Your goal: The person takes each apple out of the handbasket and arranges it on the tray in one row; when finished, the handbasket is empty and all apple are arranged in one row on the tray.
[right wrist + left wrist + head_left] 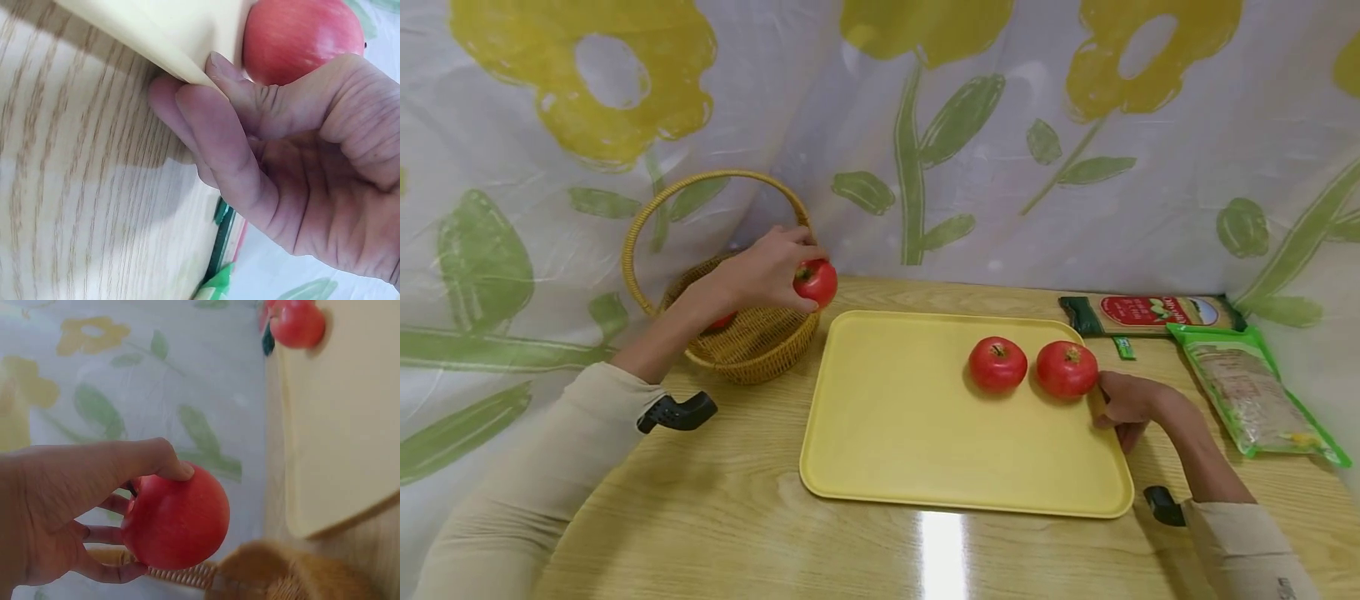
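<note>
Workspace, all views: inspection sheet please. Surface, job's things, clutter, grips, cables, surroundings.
Surface: wood-grain table, one glare patch.
Job's things: yellow tray bearing two red fruits; wicker basket left of it, a partly hidden fruit inside.
Clutter: long packet, green-edged packet, small green sachet.
Grips: left grip holds a raised fruit near the basket; right grip pinches the tray's right edge.
Cables: nothing seen.
Surroundings: flower-print curtain.

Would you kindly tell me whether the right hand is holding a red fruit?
No, the right hand pinches the rim of the yellow tray, beside a red fruit.
</note>
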The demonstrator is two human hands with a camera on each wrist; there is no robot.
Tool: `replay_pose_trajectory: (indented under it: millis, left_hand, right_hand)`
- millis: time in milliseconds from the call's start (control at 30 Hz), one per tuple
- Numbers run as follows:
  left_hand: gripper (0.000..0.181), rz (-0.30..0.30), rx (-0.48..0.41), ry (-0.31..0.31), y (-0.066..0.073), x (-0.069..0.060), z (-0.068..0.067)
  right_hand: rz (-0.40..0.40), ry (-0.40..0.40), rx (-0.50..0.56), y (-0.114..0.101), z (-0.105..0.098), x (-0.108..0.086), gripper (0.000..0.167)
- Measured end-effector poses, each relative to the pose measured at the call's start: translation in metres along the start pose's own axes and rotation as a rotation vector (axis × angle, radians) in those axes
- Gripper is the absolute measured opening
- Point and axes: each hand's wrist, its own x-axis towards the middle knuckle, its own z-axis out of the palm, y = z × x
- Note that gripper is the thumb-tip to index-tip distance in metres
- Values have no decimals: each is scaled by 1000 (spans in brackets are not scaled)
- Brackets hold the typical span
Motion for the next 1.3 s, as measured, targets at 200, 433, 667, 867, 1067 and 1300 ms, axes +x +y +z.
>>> replay_pose_trajectory:
  millis: [200, 433, 667, 867, 1067, 1300]
  left_hand:
    - [55, 18, -46, -36, 24, 10, 13]
    - [55, 71, -74, -30, 48, 24, 26]
    - [58, 68, -89, -73, 68, 37, 44]
    - [59, 63, -108, -129, 83, 50, 59]
    - [58, 109, -114, -152, 95, 61, 73]
    - [55, 132, -120, -169, 106, 67, 89]
  right_hand:
    - [-12, 7, -14, -1, 0, -1, 57]
    - [-10, 0, 0, 2, 0, -1, 58]
    - [-4, 10, -6, 1, -1, -2, 60]
    - [3, 11, -9, 0, -1, -2, 55]
    - [5, 6, -1, 2, -1, -2, 54]
    - [-7, -5, 16, 1, -1, -2, 63]
